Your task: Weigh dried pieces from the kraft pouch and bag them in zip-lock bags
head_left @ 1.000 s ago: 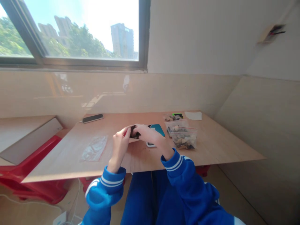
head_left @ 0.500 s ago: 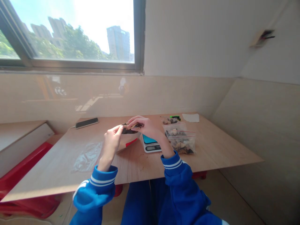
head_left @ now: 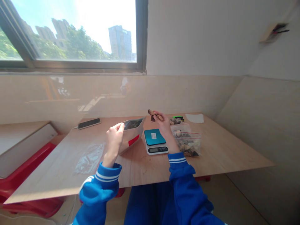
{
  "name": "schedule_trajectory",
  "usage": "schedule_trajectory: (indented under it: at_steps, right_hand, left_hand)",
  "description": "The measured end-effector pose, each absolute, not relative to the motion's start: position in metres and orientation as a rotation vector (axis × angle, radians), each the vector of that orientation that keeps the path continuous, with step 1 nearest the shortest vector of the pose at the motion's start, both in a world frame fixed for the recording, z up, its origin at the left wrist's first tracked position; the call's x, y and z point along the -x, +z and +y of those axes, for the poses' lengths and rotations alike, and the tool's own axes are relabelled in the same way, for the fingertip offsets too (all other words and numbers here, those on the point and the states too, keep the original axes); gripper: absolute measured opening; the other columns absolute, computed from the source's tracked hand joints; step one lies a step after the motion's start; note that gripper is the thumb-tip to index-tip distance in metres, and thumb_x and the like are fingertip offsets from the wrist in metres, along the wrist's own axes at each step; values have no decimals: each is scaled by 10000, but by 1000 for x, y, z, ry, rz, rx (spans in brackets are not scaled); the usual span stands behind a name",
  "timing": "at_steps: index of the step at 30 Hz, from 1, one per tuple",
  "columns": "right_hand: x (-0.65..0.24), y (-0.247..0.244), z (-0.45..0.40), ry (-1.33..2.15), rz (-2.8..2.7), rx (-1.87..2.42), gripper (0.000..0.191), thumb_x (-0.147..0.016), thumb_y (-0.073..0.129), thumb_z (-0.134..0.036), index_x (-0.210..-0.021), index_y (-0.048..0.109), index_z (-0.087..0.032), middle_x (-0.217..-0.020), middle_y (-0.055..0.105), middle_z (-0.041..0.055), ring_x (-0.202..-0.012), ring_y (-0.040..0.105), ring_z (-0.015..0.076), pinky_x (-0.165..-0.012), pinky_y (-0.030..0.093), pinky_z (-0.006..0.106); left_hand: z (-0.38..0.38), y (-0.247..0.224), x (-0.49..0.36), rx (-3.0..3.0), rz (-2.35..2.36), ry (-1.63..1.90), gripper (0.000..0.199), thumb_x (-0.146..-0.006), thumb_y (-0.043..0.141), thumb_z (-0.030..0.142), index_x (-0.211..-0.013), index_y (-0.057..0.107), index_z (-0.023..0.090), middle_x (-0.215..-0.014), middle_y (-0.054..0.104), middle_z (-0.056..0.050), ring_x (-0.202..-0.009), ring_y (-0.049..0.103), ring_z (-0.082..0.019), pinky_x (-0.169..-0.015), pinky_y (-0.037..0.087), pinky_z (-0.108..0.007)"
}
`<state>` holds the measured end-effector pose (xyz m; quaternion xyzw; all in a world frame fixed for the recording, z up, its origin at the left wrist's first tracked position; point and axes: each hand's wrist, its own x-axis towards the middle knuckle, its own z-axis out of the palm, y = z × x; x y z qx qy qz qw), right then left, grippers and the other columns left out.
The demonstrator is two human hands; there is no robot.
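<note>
My left hand [head_left: 114, 137] is closed on the rim of a pale pouch [head_left: 126, 142] with a red patch, holding its mouth wide. Dark contents or lining show inside the pouch. Thin brown dried slices [head_left: 154, 115], perhaps dried mushroom, are pinched in my right hand [head_left: 164, 123], raised clear of the pouch. Below that hand stands a white kitchen scale [head_left: 156, 150] with a blue plate [head_left: 153, 137] bearing a small label. To the right lie zip bags [head_left: 189, 147] of similar dried pieces, partly behind my right wrist.
A flat clear plastic bag [head_left: 90, 158] lies on the wooden table [head_left: 133, 175] at left. A phone [head_left: 89, 123] with a cable rests at the back. A green and black tool [head_left: 179, 118] and white paper [head_left: 195, 118] lie back right. Red stools [head_left: 28, 165] stand at left.
My right hand has come out of the pouch mouth and moved right, over the scale, with the brown slices. My left hand still grips the pouch. The view has shifted slightly.
</note>
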<state>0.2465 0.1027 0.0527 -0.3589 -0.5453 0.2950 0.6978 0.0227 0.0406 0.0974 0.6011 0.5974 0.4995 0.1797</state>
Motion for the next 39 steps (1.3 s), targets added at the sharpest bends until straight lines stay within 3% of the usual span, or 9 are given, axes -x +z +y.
schedule_trajectory:
  at_steps: [3,6,11,16,20,24,28,34,39]
  right_hand:
    - [-267,10,107,650,-1417,1070,293,-782,641,-382,-952,657,-144,-982,716,102,-832,670,173,-766,549,310]
    - [-273,-21,103,632,-1538,1153,159,-761,641,-275,-825,680,-135,-919,722,103,-859,661,186,-823,531,332]
    - [-275,-41,99,540,-1657,1229,203,-802,559,-154,-942,706,-150,-1168,665,140,-1153,576,215,-1059,387,404]
    - [-291,-52,101,496,-1709,1328,298,-826,543,-181,-1088,680,-147,-1315,578,181,-1284,493,267,-1117,320,478]
    - [-304,-58,104,523,-1749,1380,455,-782,622,-230,-1231,608,-162,-1405,503,165,-1347,430,273,-1137,311,456]
    - [-309,-53,109,570,-1776,1418,572,-720,671,-224,-1282,565,-195,-1420,497,134,-1357,416,281,-1138,308,472]
    - [-307,-39,110,579,-1776,1422,565,-682,639,-143,-1244,589,-178,-1363,549,142,-1314,465,288,-1119,334,481]
    - [-297,-10,92,464,-1700,1353,544,-733,462,-75,-1254,573,-182,-1385,525,105,-1358,403,208,-1174,249,426]
    - [-271,58,53,509,-1595,999,398,-820,427,-133,-1157,633,-185,-1220,643,82,-1173,575,190,-1036,441,366]
  left_hand:
    - [42,95,-24,-1695,1705,1437,342,-835,470,401,-828,734,184,-837,755,-72,-817,663,-239,-777,468,-299]
    - [42,95,-24,-1687,1719,1449,342,-835,465,399,-846,738,193,-888,759,-88,-831,669,-248,-786,471,-307]
    - [41,96,-22,-1708,1683,1418,358,-835,466,409,-860,736,174,-915,763,-76,-863,674,-239,-780,470,-284]
    - [40,97,-22,-1720,1675,1392,382,-832,453,407,-872,732,151,-930,763,-82,-886,677,-236,-796,470,-276]
    - [38,97,-23,-1713,1665,1398,388,-828,455,419,-891,736,158,-966,760,-88,-921,680,-242,-805,475,-276]
    - [36,97,-23,-1722,1667,1387,386,-827,457,415,-902,739,163,-994,756,-93,-950,681,-250,-824,475,-283]
    - [36,97,-23,-1724,1681,1373,395,-831,457,410,-928,740,152,-1019,750,-98,-976,678,-253,-844,473,-288]
    - [34,97,-23,-1717,1660,1384,377,-834,469,403,-929,742,162,-1023,750,-91,-985,677,-251,-840,476,-288]
    - [23,96,-29,-1746,1635,1386,367,-860,453,395,-915,740,174,-980,758,-86,-937,685,-252,-820,485,-301]
